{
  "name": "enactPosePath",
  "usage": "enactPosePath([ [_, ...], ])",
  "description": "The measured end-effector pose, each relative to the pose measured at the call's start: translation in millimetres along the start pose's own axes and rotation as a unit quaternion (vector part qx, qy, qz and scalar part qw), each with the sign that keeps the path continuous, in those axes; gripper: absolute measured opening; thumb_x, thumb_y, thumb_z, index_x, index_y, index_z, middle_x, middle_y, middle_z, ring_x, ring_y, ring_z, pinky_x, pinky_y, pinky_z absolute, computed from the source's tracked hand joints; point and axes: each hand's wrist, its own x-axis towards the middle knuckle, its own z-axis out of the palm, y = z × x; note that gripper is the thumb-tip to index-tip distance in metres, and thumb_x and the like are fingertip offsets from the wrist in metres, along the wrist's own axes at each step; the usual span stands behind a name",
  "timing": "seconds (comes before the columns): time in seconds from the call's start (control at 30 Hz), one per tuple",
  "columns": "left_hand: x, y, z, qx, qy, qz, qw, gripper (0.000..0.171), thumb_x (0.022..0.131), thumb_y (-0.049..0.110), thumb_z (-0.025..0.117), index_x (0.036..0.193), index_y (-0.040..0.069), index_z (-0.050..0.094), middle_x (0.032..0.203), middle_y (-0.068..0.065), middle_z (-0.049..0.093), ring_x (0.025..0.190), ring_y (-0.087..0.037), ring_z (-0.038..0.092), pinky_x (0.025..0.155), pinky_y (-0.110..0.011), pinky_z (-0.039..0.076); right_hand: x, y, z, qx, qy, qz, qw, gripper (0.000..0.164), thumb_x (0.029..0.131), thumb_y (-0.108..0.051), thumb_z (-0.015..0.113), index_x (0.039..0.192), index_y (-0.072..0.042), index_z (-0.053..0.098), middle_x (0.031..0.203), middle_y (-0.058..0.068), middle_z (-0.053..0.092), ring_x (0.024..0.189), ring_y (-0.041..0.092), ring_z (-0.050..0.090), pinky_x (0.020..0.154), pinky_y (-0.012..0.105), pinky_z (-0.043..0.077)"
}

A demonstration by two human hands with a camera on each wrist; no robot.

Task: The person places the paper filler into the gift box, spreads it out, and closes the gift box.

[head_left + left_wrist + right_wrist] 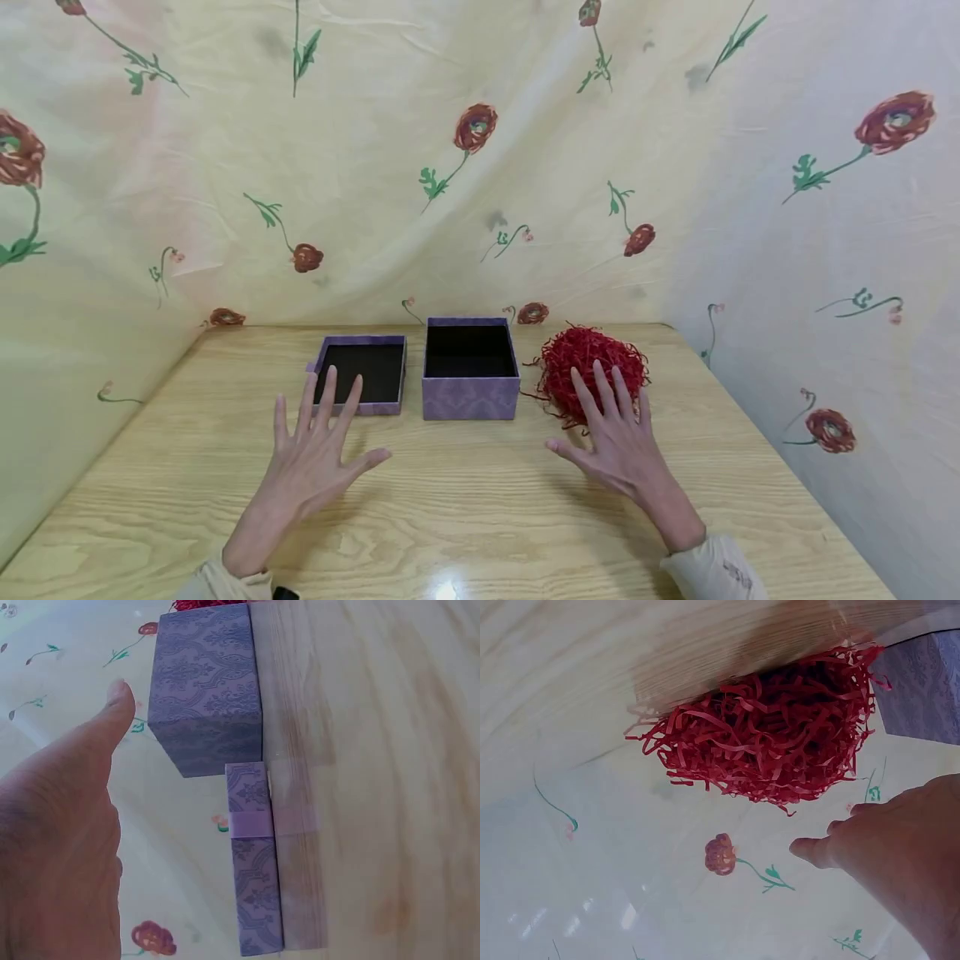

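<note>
My left hand [311, 462] is held over the table with its fingers spread, nearest to a shallow purple box lid [384, 409] that lies with its dark inside up. In the left wrist view the lid's patterned side [255, 892] carries a lilac ribbon tab [251, 825]. Between the two hands, farther back, a deeper purple box [471, 398] stands with its black inside showing. My right hand [621, 450] has its fingers spread too, the fingertips overlapping a heap of red shredded paper [588, 350] in the head view. Neither hand holds anything.
A pale wooden table [480, 508] carries all these things. Cloth printed with red flowers [375, 167] hangs behind it and along both sides. Loose red strands reach from the heap toward the purple box.
</note>
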Motion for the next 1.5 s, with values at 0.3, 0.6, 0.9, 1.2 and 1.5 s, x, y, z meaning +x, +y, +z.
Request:
enactPosePath([
  [0.3,9.3,-13.3,3.9,-0.045,-0.009,-0.009,0.9989,0.101,0.099,0.065,0.055,0.168,0.017,0.000,0.170,-0.024,-0.001,0.154,-0.049,0.005,0.116,-0.072,0.007,18.6,16.7,0.6,0.056,0.006,0.033,0.998,0.102,0.091,-0.055,0.072,0.165,-0.008,0.021,0.166,0.028,0.015,0.151,0.051,0.010,0.112,0.077,0.011],
  [0.6,23.4,-13.1,9.8,-0.111,0.009,0.021,0.9935,0.099,0.101,0.054,0.063,0.168,0.014,0.003,0.171,-0.021,0.008,0.150,-0.049,0.024,0.111,-0.072,0.029,38.3,34.3,0.0,0.127,0.016,0.093,0.987,0.098,0.094,-0.046,0.072,0.164,-0.004,0.018,0.164,0.032,0.013,0.146,0.058,0.014,0.105,0.080,0.017],
  [0.9,42.4,3.3,18.7,-0.192,0.006,0.028,0.9811,0.097,0.099,0.049,0.068,0.169,0.017,0.009,0.173,-0.008,0.009,0.151,-0.044,0.025,0.110,-0.070,0.033,56.9,46.6,1.9,0.150,-0.001,0.145,0.978,0.105,0.093,-0.053,0.070,0.165,-0.002,0.012,0.164,0.035,0.009,0.147,0.058,0.011,0.106,0.081,0.016],
  [1.2,62.9,16.6,33.1,-0.227,0.003,0.030,0.9734,0.097,0.099,0.050,0.068,0.168,0.012,0.012,0.172,-0.010,0.013,0.150,-0.043,0.028,0.111,-0.065,0.035,65.6,53.2,6.7,0.169,-0.015,0.165,0.972,0.112,0.091,-0.058,0.072,0.165,-0.003,0.009,0.164,0.034,0.010,0.148,0.056,0.013,0.109,0.079,0.014],
  [1.5,75.6,23.7,43.6,-0.276,0.025,0.018,0.9606,0.091,0.099,0.048,0.069,0.166,0.010,0.021,0.167,-0.018,0.027,0.148,-0.042,0.033,0.112,-0.063,0.035,69.6,56.2,14.2,0.151,-0.025,0.159,0.975,0.111,0.090,-0.057,0.072,0.165,-0.002,0.011,0.162,0.035,0.014,0.145,0.060,0.017,0.107,0.081,0.017],
])
